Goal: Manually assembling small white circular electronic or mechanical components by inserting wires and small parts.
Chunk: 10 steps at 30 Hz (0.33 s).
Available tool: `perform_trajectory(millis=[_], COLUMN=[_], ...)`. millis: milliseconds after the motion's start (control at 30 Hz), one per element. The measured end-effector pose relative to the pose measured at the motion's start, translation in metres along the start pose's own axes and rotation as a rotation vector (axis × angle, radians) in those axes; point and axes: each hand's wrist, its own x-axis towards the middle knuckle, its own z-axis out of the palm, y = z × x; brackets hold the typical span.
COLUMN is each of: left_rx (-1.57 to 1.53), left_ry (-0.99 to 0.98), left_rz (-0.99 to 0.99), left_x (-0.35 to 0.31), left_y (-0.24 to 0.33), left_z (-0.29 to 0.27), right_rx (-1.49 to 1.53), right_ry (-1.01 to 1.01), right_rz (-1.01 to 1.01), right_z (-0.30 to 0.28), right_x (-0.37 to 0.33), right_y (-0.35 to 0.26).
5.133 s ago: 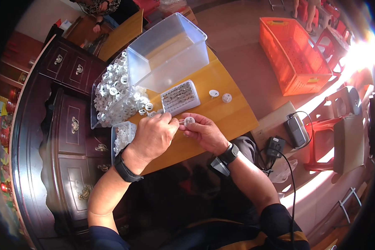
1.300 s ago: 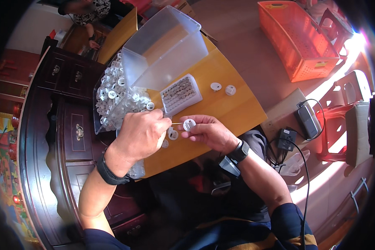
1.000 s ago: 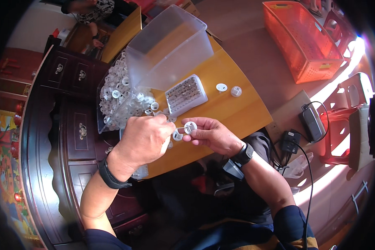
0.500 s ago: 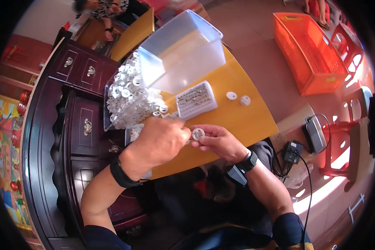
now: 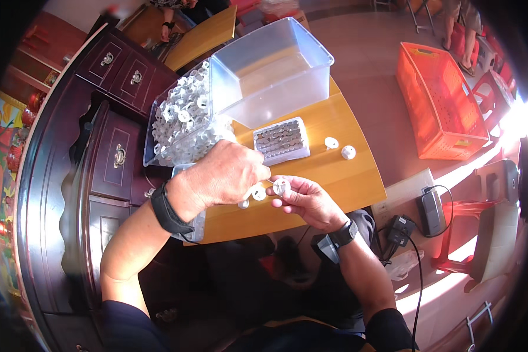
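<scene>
My right hand (image 5: pixel 311 202) pinches a small round white plastic part (image 5: pixel 281 187) between thumb and fingers, its face turned up. Close beside it my left hand (image 5: pixel 229 175) is closed, with a thin tip showing between its fingers and the part; what it grips is mostly hidden. Under the left hand lie a loose round white piece (image 5: pixel 258 192) and another white piece (image 5: pixel 243 203). Just beyond the hands stands a white tray (image 5: pixel 284 157) with rows of small metallic discs. Two more round white parts, a flat one (image 5: pixel 331 143) and a thicker one (image 5: pixel 348 152), rest to its right.
A clear bin (image 5: pixel 148 154) heaped with white parts stands left on the wooden table (image 5: pixel 358 182), beside a large tilted clear box (image 5: pixel 270 76). Dark drawers (image 5: pixel 108 152) border the left. An orange crate (image 5: pixel 440 111) and a corded black adapter (image 5: pixel 401 230) are at the right. Other people sit farther off.
The view has shifted slightly. My left hand has moved back a little from the part in my right hand, and the loose white pieces beneath it now show.
</scene>
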Motion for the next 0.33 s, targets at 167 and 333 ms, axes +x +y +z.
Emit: perform_trajectory(millis=[167,333], left_rx=[-0.088,-0.150], left_ry=[0.017,-0.021], left_rz=[0.029,-0.001], left_x=[0.0003,-0.0021], left_y=[-0.0072,-0.0093], left_z=[0.0030,-0.0009], right_rx=[-0.029,-0.058], right_ry=[-0.004,-0.051], right_rz=[0.017,0.020], right_z=[-0.0008,-0.0014], right_x=[-0.0030,-0.0043], right_y=[-0.0001,-0.0019])
